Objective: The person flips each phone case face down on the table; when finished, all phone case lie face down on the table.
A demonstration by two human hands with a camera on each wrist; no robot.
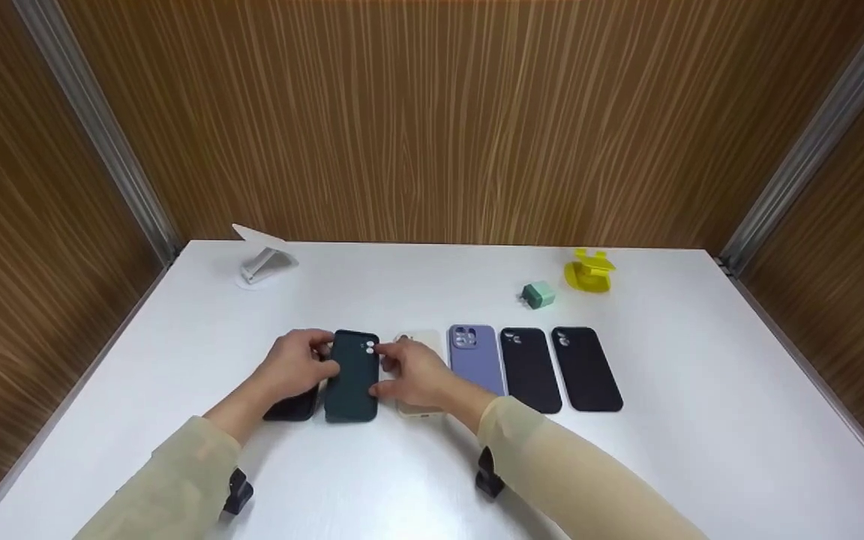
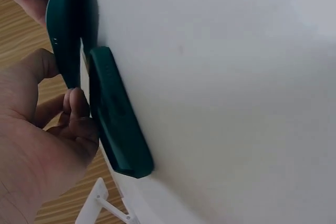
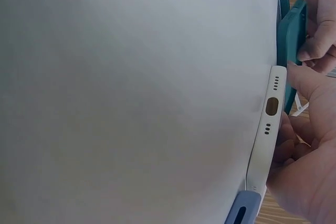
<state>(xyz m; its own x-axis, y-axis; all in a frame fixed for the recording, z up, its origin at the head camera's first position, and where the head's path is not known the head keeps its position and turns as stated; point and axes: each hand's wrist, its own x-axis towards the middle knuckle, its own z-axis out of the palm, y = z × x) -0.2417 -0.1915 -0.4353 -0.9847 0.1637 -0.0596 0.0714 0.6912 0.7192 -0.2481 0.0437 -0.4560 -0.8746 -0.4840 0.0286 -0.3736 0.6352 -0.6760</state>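
Note:
Both hands hold a dark green phone case (image 1: pixel 352 382) by its long sides, camera cutouts at its top right. My left hand (image 1: pixel 293 365) pinches its left edge, and my right hand (image 1: pixel 418 373) grips the right edge. In the left wrist view this case (image 2: pixel 65 30) stands tilted, its hollow inner side showing. Under the left hand lies another dark phone case (image 1: pixel 293 406), partly hidden; it looks green in the left wrist view (image 2: pixel 121 119). A cream phone case (image 1: pixel 421 411) lies under the right hand, its bottom edge with port cutout facing the right wrist camera.
Right of the hands lie a lavender phone case (image 1: pixel 477 364) and two black phone cases (image 1: pixel 533 371) (image 1: pixel 588 371) in a row. Behind stand a white folding stand (image 1: pixel 267 259), a green charger plug (image 1: pixel 538 295) and a yellow stand (image 1: pixel 589 274). Wood-grain panels (image 1: pixel 432 120) enclose the white table (image 1: pixel 702 450).

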